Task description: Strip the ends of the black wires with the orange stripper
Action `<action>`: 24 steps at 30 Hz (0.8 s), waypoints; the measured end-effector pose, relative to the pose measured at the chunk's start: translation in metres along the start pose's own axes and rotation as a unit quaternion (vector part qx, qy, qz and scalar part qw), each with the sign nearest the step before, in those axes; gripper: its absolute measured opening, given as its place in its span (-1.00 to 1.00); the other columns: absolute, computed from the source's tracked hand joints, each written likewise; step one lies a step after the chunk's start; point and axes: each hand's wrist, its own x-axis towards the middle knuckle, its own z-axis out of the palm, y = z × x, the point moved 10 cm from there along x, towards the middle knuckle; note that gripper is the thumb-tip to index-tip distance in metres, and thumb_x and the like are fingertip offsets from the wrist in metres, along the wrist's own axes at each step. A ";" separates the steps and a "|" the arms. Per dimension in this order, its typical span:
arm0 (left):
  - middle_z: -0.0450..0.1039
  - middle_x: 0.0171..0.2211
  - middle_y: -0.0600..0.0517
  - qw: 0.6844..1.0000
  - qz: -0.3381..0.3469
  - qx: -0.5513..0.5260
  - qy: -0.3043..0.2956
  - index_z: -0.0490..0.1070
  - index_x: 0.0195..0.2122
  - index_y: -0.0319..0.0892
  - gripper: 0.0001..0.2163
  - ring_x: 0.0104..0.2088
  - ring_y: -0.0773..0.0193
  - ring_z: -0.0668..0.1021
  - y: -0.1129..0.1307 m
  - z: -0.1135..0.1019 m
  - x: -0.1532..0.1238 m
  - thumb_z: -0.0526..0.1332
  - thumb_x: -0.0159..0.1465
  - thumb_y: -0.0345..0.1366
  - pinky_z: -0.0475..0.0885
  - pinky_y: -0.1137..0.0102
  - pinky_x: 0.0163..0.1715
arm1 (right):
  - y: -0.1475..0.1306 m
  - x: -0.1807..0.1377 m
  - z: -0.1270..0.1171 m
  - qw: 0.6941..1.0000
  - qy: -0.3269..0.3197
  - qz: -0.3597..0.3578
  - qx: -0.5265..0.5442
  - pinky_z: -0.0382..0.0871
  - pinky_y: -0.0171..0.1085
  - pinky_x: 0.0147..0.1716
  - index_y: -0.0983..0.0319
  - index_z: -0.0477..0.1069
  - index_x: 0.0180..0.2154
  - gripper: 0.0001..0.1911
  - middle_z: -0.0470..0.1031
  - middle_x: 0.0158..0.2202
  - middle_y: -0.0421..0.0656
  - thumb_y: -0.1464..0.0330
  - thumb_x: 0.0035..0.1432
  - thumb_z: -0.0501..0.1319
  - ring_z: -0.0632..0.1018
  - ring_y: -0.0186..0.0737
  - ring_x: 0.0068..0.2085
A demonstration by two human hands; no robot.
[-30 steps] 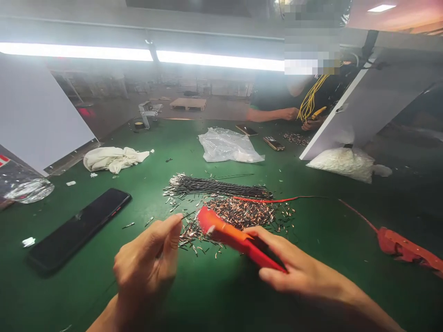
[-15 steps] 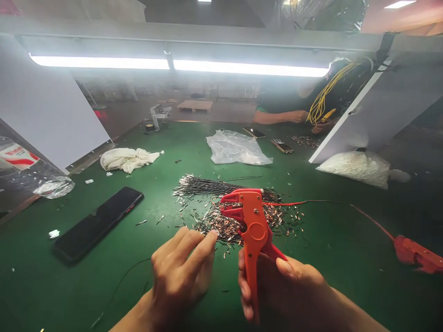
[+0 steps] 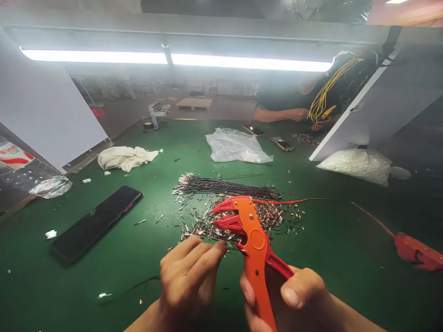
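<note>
My right hand (image 3: 294, 299) grips the handles of an orange wire stripper (image 3: 251, 237), held upright with its red jaws open and pointing left. My left hand (image 3: 188, 279) is pinched closed just left of the jaws, holding a thin black wire (image 3: 128, 291) that trails off to the left across the green mat. Behind the tool lie a bundle of black wires with bare ends (image 3: 224, 186) and a heap of cut copper bits (image 3: 238, 219).
A black phone (image 3: 97, 223) lies to the left, with a white cloth (image 3: 124, 157) and a clear bag (image 3: 237, 147) farther back. A red tool with a red wire (image 3: 417, 251) sits on the right. Across the table another person's hands (image 3: 311, 119) work yellow wires.
The stripper swung from lying flat to upright, then shifted slightly down and right. My left hand moved in toward its jaws, drawing the thin black wire along.
</note>
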 end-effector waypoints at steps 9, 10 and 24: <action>0.45 -0.56 0.11 0.997 -0.066 -0.007 0.028 0.41 -0.18 -0.20 -0.81 -0.57 0.43 0.51 -0.008 0.001 -0.004 0.21 0.23 -0.57 0.41 0.54 -0.55 | 0.002 0.000 0.002 1.000 0.002 0.008 -0.002 0.25 -0.35 -0.43 0.41 0.46 -0.18 -0.54 0.46 -0.48 -0.07 0.32 -0.18 0.21 0.44 -0.27 -0.46; 0.45 -0.57 0.12 0.997 -0.065 -0.006 0.028 0.41 -0.19 -0.19 -0.83 -0.60 0.44 0.50 -0.007 0.002 -0.005 0.20 0.24 -0.56 0.40 0.55 -0.56 | 0.003 0.000 0.002 1.000 0.004 0.010 -0.003 0.23 -0.35 -0.44 0.40 0.46 -0.19 -0.54 0.45 -0.49 -0.08 0.32 -0.19 0.21 0.43 -0.27 -0.46; 0.44 -0.60 0.14 0.998 -0.056 -0.005 -0.010 0.39 -0.20 -0.17 -0.85 -0.65 0.44 0.48 -0.005 0.017 -0.007 0.11 0.31 -0.52 0.35 0.56 -0.61 | 0.001 0.006 0.005 0.999 -0.020 -0.034 -0.021 0.09 -0.41 -0.61 0.30 0.34 -0.27 -0.53 0.30 -0.62 -0.28 -0.01 0.17 0.15 0.25 -0.43 -0.66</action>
